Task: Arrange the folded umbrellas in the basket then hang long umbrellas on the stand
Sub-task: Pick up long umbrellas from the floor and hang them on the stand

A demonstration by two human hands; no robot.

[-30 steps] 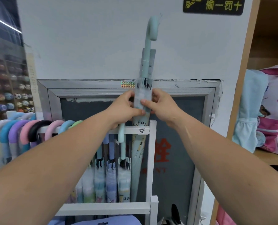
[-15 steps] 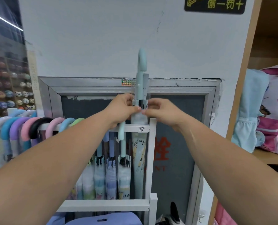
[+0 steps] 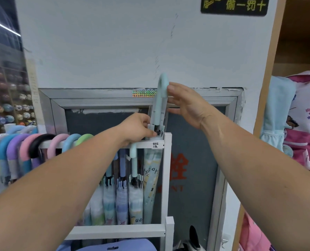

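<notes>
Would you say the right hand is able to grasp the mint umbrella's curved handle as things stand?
Probably yes: the right hand is open right beside the curved handle, with nothing between them. The left hand pinches the umbrella lower down, leaving its top free.

Bright even indoor light, soft shadows, wide-angle bending at edges, slight motion blur throughout
</notes>
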